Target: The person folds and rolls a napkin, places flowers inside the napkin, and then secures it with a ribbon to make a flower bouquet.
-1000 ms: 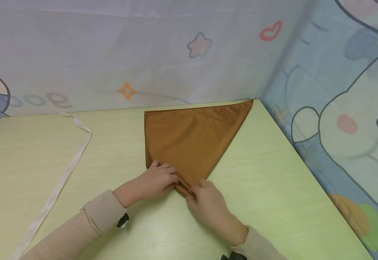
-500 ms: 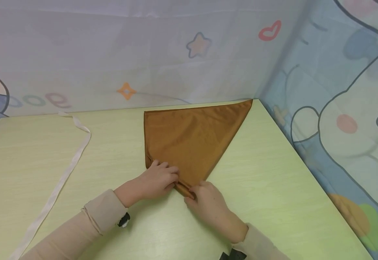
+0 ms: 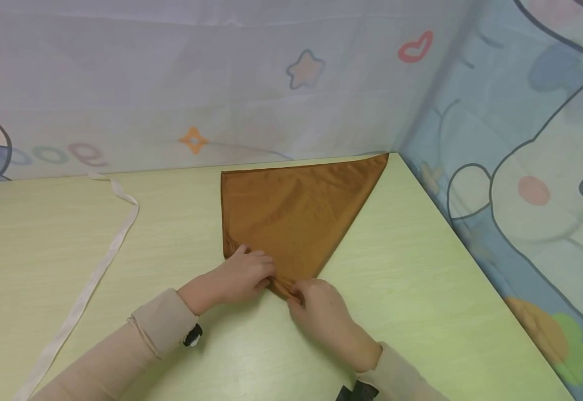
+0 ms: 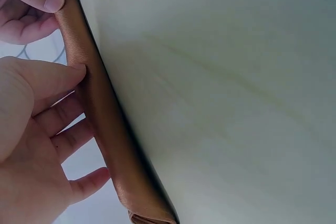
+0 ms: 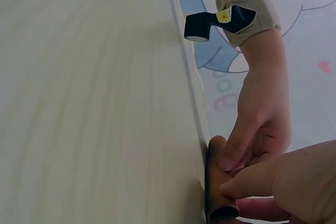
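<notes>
A shiny brown cloth (image 3: 301, 217) lies on the table, folded flat, with a pointed corner reaching to the far right. Its near edge is turned up into a slim roll, which shows lengthwise as the rolled cloth (image 4: 100, 108) in the left wrist view. My left hand (image 3: 241, 278) holds this roll toward its left end, thumb on the near side and fingers over the top. Close beside it, my right hand (image 3: 323, 312) pinches the roll's right end between thumb and fingers. The right wrist view shows both thumbs against the roll (image 5: 216, 187).
A long white ribbon (image 3: 103, 267) runs loosely down the left side of the pale table (image 3: 446, 312). A printed fabric backdrop (image 3: 251, 89) stands along the table's back and right edges. Each cuff has a dark device near it, such as the wrist mount (image 5: 220, 22).
The near edge between my hands has been rolled slightly farther up, and its right end is tucked in more tightly. Both hands have hardly shifted; the ribbon lies as before.
</notes>
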A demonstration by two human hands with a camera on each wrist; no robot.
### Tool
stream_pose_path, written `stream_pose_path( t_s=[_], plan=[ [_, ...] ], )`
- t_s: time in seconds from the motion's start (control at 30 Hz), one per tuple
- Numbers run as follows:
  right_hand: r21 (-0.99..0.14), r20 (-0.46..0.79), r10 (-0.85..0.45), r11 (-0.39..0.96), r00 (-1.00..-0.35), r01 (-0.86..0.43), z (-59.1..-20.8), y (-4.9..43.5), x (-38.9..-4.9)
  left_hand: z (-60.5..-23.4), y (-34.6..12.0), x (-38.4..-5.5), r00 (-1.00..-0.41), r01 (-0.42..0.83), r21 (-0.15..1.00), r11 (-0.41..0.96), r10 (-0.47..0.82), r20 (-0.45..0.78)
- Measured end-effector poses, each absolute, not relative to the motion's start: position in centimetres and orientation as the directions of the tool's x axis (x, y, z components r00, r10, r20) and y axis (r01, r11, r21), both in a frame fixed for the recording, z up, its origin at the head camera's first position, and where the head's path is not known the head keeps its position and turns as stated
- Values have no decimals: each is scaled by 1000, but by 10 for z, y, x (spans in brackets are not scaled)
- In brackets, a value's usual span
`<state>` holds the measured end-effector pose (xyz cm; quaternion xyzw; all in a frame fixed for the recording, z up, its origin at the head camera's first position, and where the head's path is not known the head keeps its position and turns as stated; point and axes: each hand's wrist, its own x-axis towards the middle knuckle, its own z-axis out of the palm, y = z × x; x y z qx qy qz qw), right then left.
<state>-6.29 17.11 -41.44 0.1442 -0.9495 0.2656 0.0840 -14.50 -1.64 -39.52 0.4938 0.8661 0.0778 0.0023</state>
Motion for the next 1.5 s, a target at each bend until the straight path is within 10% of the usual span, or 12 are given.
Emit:
stream_pose_path(
  t_s=[0.8, 1.5],
  plan=[
    [-585, 128, -193, 777, -973, -231, -412, 179, -72, -397, -22, -154, -490, 854, 255, 454, 867, 96],
    [-402, 183, -219, 873, -958, -276, -410, 180, -73, -398, -21, -155, -532, 841, 161, 517, 843, 73]
  ],
)
